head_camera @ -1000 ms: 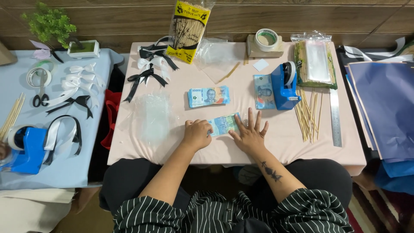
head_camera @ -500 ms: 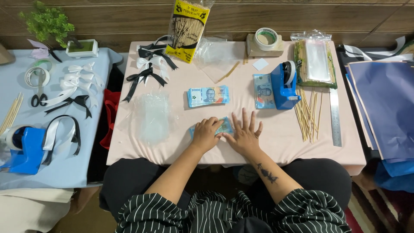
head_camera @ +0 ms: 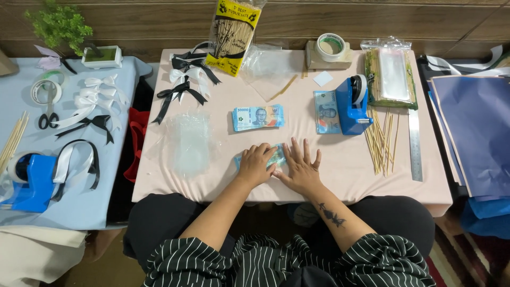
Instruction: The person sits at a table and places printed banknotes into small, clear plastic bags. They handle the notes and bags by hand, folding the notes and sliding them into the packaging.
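Note:
A blue-green banknote (head_camera: 277, 155) lies flat on the pink tablecloth (head_camera: 340, 175) near the front edge, mostly covered by both hands. My left hand (head_camera: 255, 163) presses its left part with curled fingers. My right hand (head_camera: 300, 165) lies flat on its right part, fingers spread. A stack of the same banknotes (head_camera: 258, 117) sits just beyond, and another banknote (head_camera: 324, 111) lies beside a blue tape dispenser (head_camera: 351, 104).
Clear plastic sleeves (head_camera: 188, 141) lie left of my hands. Wooden skewers (head_camera: 381, 141) and a steel ruler (head_camera: 414, 143) lie to the right. Black and white ribbon bows (head_camera: 186, 79), a yellow skewer pack (head_camera: 234, 34) and a tape roll (head_camera: 330, 45) are at the back. Scissors (head_camera: 48, 114) rest on the blue side table.
Both hands have slid slightly along the banknote; the left hand moved a little rightward and curled over it. Everything else on the table stayed put.

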